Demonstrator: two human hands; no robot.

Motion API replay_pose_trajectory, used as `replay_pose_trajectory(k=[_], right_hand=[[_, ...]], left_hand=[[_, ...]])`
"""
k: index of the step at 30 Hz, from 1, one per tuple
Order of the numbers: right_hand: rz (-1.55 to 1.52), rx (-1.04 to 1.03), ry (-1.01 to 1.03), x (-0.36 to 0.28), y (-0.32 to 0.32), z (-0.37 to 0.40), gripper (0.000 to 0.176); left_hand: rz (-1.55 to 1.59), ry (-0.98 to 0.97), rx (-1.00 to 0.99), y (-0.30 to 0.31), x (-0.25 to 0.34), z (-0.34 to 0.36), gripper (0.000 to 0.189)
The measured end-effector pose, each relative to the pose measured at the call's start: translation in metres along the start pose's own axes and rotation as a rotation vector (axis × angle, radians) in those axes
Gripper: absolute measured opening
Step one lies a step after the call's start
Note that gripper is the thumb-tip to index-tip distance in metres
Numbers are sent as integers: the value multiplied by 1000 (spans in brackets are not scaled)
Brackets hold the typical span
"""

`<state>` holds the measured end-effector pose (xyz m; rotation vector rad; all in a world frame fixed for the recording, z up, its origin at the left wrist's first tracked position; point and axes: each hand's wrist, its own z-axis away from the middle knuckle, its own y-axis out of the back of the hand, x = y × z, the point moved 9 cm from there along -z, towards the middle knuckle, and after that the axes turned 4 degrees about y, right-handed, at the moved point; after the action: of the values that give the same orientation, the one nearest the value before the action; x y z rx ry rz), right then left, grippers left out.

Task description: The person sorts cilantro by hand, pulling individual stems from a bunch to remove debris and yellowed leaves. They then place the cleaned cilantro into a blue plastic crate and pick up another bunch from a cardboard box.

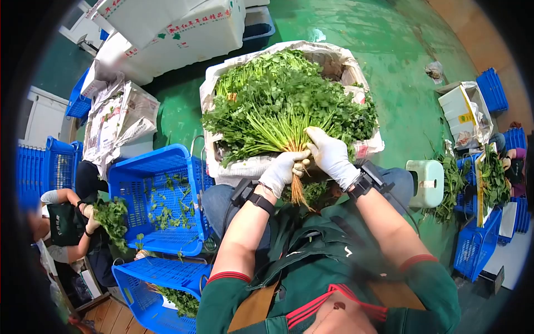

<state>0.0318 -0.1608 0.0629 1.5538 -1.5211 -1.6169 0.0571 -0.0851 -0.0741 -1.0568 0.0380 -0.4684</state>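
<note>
L grip (286, 170), white-gloved, is closed round the root end of a greens bunch (281, 128) over the near side of a paper-lined box (245, 170). R grip (332, 157) touches the stems — fingertips partly hidden, can't tell if pinching. Bunch's leafy edge blends w/ other greens (245, 83); box bottom's hidden. Co-worker (69, 225) at far L — partly cut off.

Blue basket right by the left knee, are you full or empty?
Nearly empty: only loose green sprigs lie scattered inside the blue basket, with its bare bottom showing between them.
</note>
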Motion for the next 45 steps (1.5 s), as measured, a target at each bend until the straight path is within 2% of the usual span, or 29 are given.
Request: replay_pose_trajectory(k=[1,2,3,4,6,8,11,12,14,15,16,18,20,22,24,26,28,30,31,32,34,35,36,38,40,41,42,44,45], right_hand=[[22,74,53,-1,6,1,29],[43,147,105,-5,12,2,25],[54,112,112,-14,21,-1,27],[51,113,115,-23,34,-4,27],[55,194,253,-55,65,-4,33],[19,145,103,-35,53,-2,35],[55,-24,-104,-1,19,9,29],[52,-32,-103,1,17,13,29],[6,122,-45,-4,34,15,26],[-14,209,-16,-9,45,15,26],[-16,211,-15,-13,50,14,26],[-117,211,269,-62,68,6,25],[-81,120,301,-69,58,3,24],[-59,91,75,-32,36,3,24],[-118,124,22,-11,20,12,24],[-133,270,-64,4,26,27,16],[-123,256,-100,15,20,33,15],[-91,311,-37,-6,44,26,16],[-195,277,21,-22,54,21,15],[-171,203,150,-42,54,15,15],[-149,-109,352,-71,30,7,13],[-16,-136,334,-64,15,4,12],[21,-189,259,-51,7,-4,16],[112,-140,22,-23,6,-13,24],[277,-10,-89,-3,17,-14,32],[262,-65,-134,1,23,-17,35],[282,-11,-144,-5,37,-19,28],[145,133,40,-34,52,-20,20],[144,98,236,-55,44,-20,14]], left_hand=[[0,-3,4,-10,-2,6,6],[-178,-117,200,-9,5,13,6],[-357,-230,396,-12,14,24,7],[-357,-233,399,-28,8,28,7],[-327,-515,568,-43,16,53,8],[-389,-490,578,-38,9,56,10],[-331,-531,591,-27,2,51,13],[-324,-528,596,-23,1,51,13],[-242,-500,572,-18,-4,48,14],[-248,-551,603,-19,-1,50,14],[-250,-552,604,-20,-1,50,14],[-439,-486,771,-15,-3,54,14],[-376,-541,692,-23,-6,53,14],[-243,-651,535,-33,-6,55,14],[-256,-632,550,-28,-2,57,15],[-104,-563,483,-22,-9,54,23],[-83,-530,485,-17,-13,48,30],[-129,-544,573,-13,-12,48,32],[-113,-532,588,-11,-13,48,26],[-108,-534,590,-6,-14,42,26],[-66,-590,736,14,-15,38,19],[-60,-546,740,-1,-16,48,14],[-117,-548,550,-13,-13,44,18],[-86,-557,586,-18,-10,50,21],[-81,-524,605,-15,-13,52,22],[-81,-491,621,-13,-14,52,24],[-78,-493,619,-13,-12,52,24],[-45,-491,627,-12,-15,48,26],[-77,-493,677,-12,-15,49,28]])
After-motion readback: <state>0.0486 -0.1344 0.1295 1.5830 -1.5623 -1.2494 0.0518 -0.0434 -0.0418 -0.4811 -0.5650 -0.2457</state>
